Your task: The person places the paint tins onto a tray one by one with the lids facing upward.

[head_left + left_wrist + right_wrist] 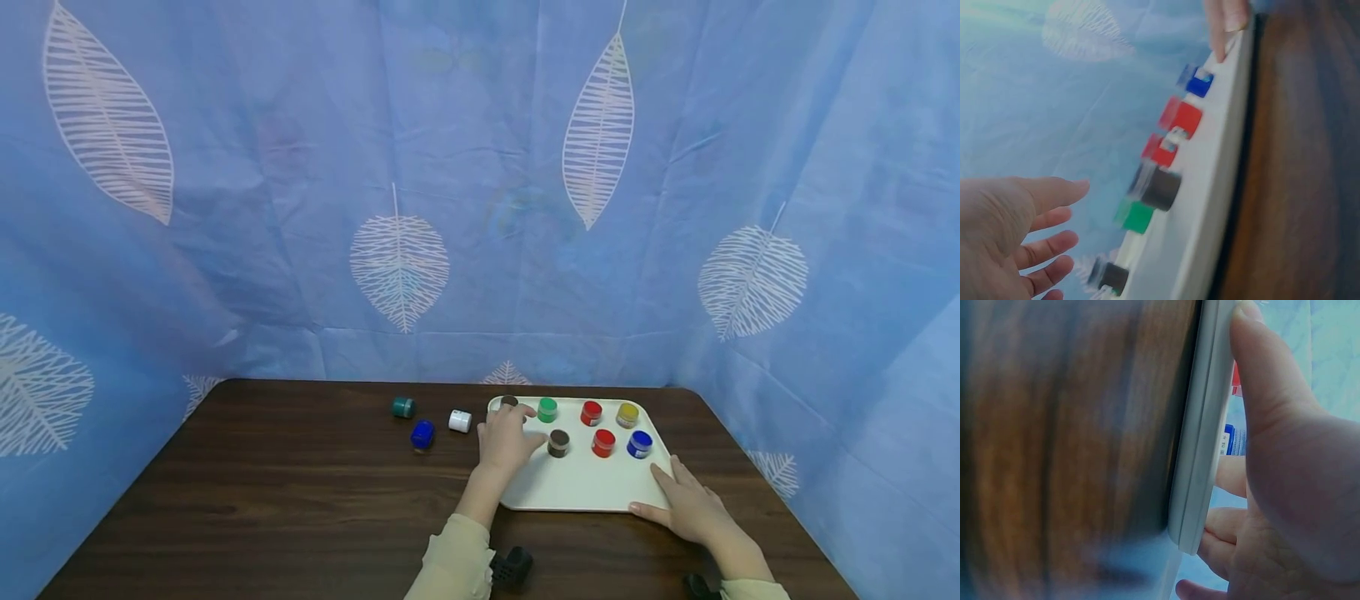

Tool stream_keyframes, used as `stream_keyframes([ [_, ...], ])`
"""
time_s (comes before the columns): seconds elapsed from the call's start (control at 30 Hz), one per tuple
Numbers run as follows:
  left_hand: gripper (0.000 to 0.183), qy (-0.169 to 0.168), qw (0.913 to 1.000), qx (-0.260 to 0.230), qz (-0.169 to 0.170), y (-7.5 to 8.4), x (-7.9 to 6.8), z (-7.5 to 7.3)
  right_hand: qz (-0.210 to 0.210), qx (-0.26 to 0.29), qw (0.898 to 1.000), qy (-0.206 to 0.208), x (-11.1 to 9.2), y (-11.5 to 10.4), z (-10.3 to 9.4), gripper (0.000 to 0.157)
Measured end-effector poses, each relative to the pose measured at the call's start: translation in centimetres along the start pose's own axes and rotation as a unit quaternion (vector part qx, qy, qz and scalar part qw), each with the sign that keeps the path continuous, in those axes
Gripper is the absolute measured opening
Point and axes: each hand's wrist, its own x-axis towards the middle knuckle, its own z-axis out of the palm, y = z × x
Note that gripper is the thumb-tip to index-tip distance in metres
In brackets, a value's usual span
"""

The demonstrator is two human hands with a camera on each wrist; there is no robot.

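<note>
A white tray [570, 490] holds several small paint jars in two rows. My left hand [506, 446] hovers over its left part, fingers apart and nothing between them. Close by its fingertips, partly hidden, stands a dark jar [509, 401]; in the left wrist view this dark jar [1114, 278] stands apart from the fingers. A second dark jar [558, 443] sits just right of the thumb. My right hand [693, 504] rests at the tray's front right corner, thumb on the front edge and fingers spread along the right side.
A green jar [547, 409], two red jars [591, 412], a yellow jar [627, 415] and a blue jar [640, 444] stand on the tray. Left of it, on the brown table [300, 492], lie a teal jar [403, 407], another blue jar [422, 434] and a white jar [460, 421].
</note>
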Motion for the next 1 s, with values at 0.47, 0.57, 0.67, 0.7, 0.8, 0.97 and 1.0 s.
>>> stream_keyframes([
  [0.47, 0.033, 0.026, 0.9992, -0.027, -0.009, -4.3, 1.2, -2.9, -0.002, -0.003, 1.0, 0.003, 0.2, 0.4, 0.3, 0.1],
  [0.57, 0.033, 0.029, 0.999, -0.028, -0.018, -5.2, 1.4, -3.3, -0.001, -0.003, 1.0, 0.002, 0.2, 0.2, 0.2, 0.1],
  [0.67, 0.031, 0.031, 0.9989, -0.021, -0.028, -5.9, 1.5, -3.7, -0.001, -0.001, 1.0, 0.001, 0.1, 0.1, 0.1, 0.1],
  [0.7, 0.031, 0.029, 0.9989, -0.018, -0.031, -6.1, 1.6, -3.8, -0.001, -0.001, 1.0, 0.0, 0.0, 0.0, 0.1, 0.1],
  [0.8, 0.032, 0.023, 0.9993, -0.001, -0.03, -6.7, 1.6, -3.9, -0.002, 0.0, 1.0, 0.001, 0.0, 0.0, 0.0, 0.1],
  [0.97, 0.035, 0.006, 0.9996, 0.015, -0.022, -7.8, 1.7, -4.1, -0.002, 0.0, 1.0, 0.002, 0.0, -0.1, -0.1, 0.1],
  [1.0, 0.036, 0.004, 0.9996, 0.017, -0.02, -8.1, 1.7, -4.1, -0.001, 0.0, 1.0, 0.002, 0.0, 0.0, -0.1, 0.1],
])
